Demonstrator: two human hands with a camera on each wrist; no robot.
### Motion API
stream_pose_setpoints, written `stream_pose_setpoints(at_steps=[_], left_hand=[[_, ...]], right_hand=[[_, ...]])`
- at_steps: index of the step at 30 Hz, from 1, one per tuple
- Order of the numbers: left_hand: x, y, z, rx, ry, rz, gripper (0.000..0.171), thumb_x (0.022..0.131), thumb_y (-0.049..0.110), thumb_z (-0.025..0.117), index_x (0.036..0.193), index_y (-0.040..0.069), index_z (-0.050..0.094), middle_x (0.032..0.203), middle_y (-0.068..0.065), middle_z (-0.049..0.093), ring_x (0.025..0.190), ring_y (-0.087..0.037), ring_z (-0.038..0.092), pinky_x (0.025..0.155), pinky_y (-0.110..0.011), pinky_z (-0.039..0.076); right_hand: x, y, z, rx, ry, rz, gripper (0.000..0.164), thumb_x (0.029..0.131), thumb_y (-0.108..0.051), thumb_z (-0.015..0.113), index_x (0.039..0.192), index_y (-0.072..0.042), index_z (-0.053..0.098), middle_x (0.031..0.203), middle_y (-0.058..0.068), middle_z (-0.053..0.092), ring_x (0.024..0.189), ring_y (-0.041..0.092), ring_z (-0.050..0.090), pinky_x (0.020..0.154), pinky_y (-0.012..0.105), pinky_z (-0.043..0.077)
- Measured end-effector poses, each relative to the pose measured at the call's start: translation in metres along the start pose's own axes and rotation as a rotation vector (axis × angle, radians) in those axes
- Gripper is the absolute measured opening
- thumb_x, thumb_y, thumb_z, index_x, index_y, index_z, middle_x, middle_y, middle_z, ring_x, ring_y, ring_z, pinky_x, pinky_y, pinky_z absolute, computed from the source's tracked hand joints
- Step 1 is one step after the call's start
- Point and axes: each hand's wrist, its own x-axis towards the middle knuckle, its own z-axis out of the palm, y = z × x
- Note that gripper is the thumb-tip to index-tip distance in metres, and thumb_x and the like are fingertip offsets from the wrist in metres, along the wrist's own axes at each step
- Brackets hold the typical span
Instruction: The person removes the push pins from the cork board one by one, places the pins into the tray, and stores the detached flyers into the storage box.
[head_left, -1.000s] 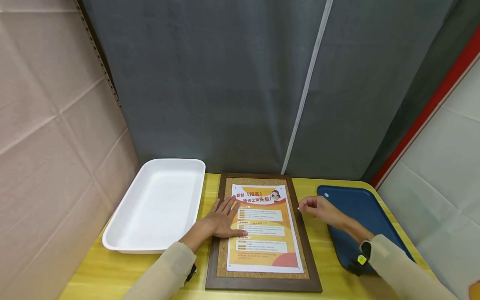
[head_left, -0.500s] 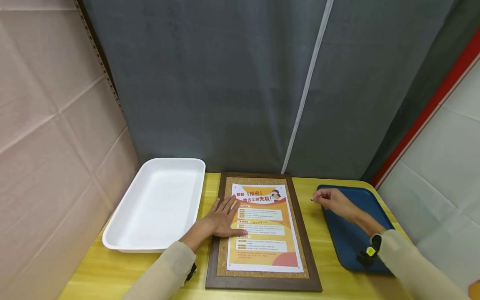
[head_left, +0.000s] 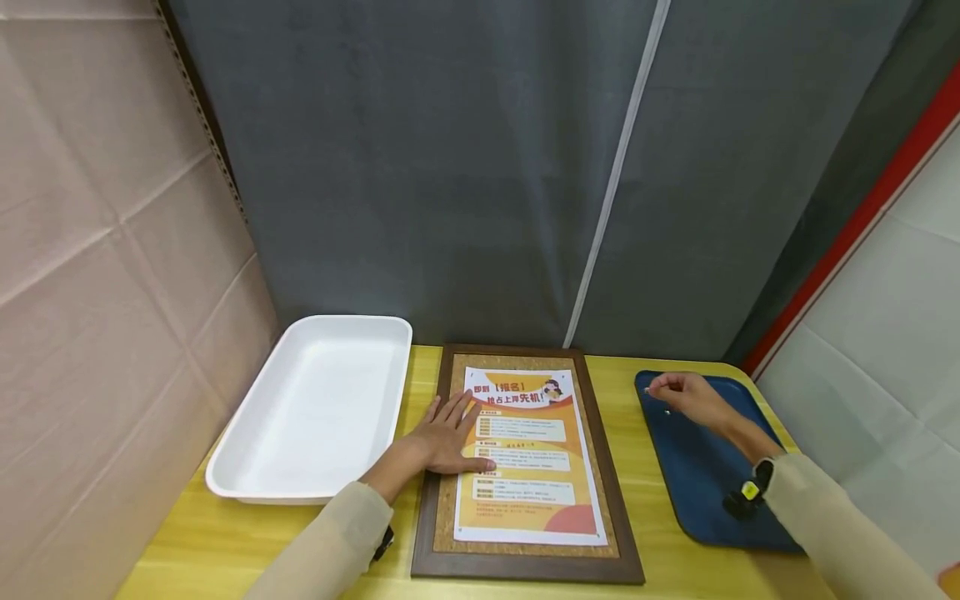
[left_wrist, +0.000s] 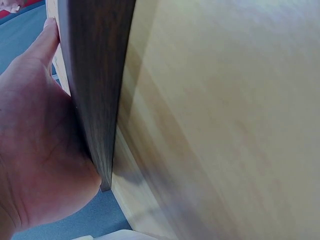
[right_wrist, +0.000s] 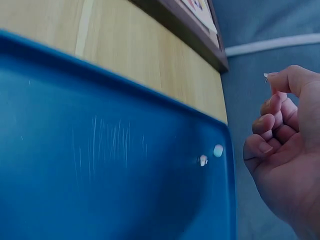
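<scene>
My left hand (head_left: 444, 443) rests with spread fingers on the left side of an orange and white printed poster (head_left: 525, 500), which lies on a brown-framed cork board (head_left: 615, 546). In the left wrist view the palm lies against the frame's outer edge (left_wrist: 95, 80). My right hand (head_left: 693, 400) is over the far left corner of the blue tray (head_left: 693, 492). Its thumb and index finger pinch a tiny pale thumbtack (right_wrist: 266, 75), partly hidden by the fingertips. Two more small tacks, one white (right_wrist: 218, 150) and one shiny (right_wrist: 202, 160), lie on the tray.
A white deep tray (head_left: 307, 417) stands left of the board on the yellow wood-grain table (head_left: 225, 546). A dark grey curtain (head_left: 450, 167) hangs behind the table's back edge. Pale cloth walls flank both sides.
My right hand has moved right, from beside the board's right frame to above the blue tray. The left hand, the poster and the board have stayed in place.
</scene>
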Motion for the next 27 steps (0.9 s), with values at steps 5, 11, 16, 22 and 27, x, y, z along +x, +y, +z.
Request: stream_pose_setpoints(at_steps=[5,11,16,22,27], left_hand=[[0.004,-0.003,0.005,0.003,0.005,-0.001,0.118,0.089,0.091,0.043,0.173,0.018,0.003,0.179,-0.008,-0.008,0.165,-0.027,-0.006,0.131,-0.056,-0.005],[0.004,-0.003,0.006,0.003,0.007,0.004,0.118,0.09,0.091,0.043,0.173,0.019,0.002,0.179,-0.008,-0.009,0.165,-0.028,-0.006,0.131,-0.056,-0.006],[0.003,-0.003,0.004,-0.001,-0.002,0.008,0.118,0.089,0.092,0.041,0.173,0.018,0.001,0.179,-0.008,-0.01,0.165,-0.027,-0.007,0.131,-0.056,-0.007],[-0.004,0.003,-0.007,-0.014,-0.024,0.01,0.118,0.091,0.091,0.041,0.172,0.015,0.002,0.179,-0.01,-0.008,0.165,-0.028,-0.007,0.131,-0.055,-0.005],[-0.009,0.006,-0.012,-0.028,-0.015,0.019,0.121,0.089,0.094,0.039,0.172,0.014,0.003,0.179,-0.012,-0.005,0.165,-0.03,-0.004,0.131,-0.056,-0.004]], right_hand=[[0.001,0.011,-0.002,-0.056,0.034,0.018,0.032,0.111,-0.021,0.06,0.118,0.009,0.07,0.12,0.026,0.071,0.09,0.026,0.062,0.071,0.031,0.05],[0.004,0.028,-0.005,-0.102,0.055,0.037,0.029,0.11,-0.014,0.058,0.115,0.011,0.07,0.111,0.025,0.072,0.086,0.024,0.059,0.071,0.026,0.048],[0.007,0.04,-0.006,-0.157,0.07,0.061,0.027,0.11,-0.013,0.058,0.112,0.01,0.072,0.109,0.021,0.073,0.09,0.021,0.06,0.074,0.025,0.048],[0.007,0.049,-0.006,-0.165,0.061,0.111,0.025,0.109,-0.014,0.059,0.112,0.008,0.072,0.108,0.019,0.073,0.09,0.019,0.062,0.076,0.026,0.05],[0.01,0.054,-0.006,-0.195,0.05,0.125,0.024,0.108,-0.012,0.06,0.11,0.007,0.073,0.105,0.017,0.074,0.09,0.02,0.062,0.077,0.03,0.05]])
